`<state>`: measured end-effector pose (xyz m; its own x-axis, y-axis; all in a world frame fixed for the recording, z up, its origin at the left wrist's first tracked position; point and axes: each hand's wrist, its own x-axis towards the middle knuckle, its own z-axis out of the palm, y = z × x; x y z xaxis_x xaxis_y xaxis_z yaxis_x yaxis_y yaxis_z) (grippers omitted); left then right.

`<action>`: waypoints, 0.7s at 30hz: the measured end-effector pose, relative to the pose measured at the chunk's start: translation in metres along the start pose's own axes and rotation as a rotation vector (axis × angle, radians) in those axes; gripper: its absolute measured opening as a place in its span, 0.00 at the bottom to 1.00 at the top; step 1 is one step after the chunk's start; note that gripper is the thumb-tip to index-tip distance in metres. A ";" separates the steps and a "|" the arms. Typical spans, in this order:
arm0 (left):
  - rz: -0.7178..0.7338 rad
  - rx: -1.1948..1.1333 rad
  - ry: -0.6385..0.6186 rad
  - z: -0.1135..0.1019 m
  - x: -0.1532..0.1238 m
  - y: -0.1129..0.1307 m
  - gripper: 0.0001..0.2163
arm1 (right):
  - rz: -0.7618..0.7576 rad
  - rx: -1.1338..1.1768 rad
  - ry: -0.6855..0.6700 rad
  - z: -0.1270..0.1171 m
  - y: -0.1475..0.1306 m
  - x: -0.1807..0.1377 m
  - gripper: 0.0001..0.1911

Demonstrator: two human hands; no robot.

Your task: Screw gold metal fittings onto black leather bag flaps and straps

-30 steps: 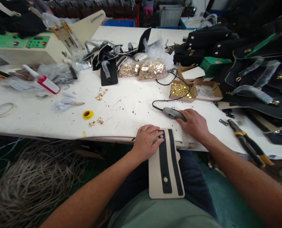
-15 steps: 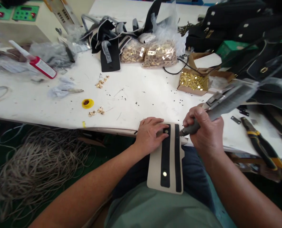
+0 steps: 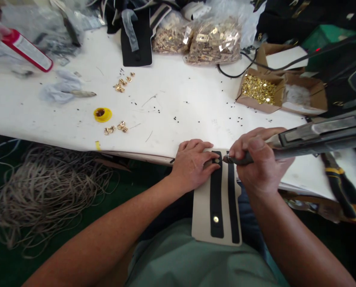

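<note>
A beige panel with two black strips lies across my lap, its far end at the table edge. My left hand holds that far end, thumb and forefinger on either side of a small metal fastener on the left black strip. A round gold snap sits near the strip's lower end. My right hand is wrapped round a grey power screwdriver, held almost level. Its tip is over the panel, just right of the fastener; whether it touches cannot be seen.
On the white table are small gold fittings, a yellow tape roll, a red bottle and bagged metal parts. A carton of gold pieces and pliers are to the right. Cord heaps on the floor.
My right hand has brought the screwdriver tip left, over the panel and closer to the fastener. The tool lies more level. My view has tilted down, so the table things appear higher.
</note>
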<state>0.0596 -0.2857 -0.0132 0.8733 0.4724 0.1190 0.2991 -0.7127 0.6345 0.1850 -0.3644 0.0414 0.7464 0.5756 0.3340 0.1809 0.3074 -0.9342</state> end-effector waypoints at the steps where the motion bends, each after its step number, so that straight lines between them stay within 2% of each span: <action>1: 0.001 -0.003 -0.006 0.000 0.000 0.000 0.12 | 0.006 -0.006 -0.001 0.000 0.001 -0.001 0.18; 21: -0.001 0.003 -0.021 0.002 0.001 -0.002 0.12 | 0.014 0.001 -0.071 0.000 0.011 -0.002 0.13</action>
<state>0.0605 -0.2848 -0.0163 0.8807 0.4624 0.1025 0.3011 -0.7136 0.6325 0.1857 -0.3618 0.0302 0.7015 0.6321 0.3291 0.1701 0.2999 -0.9387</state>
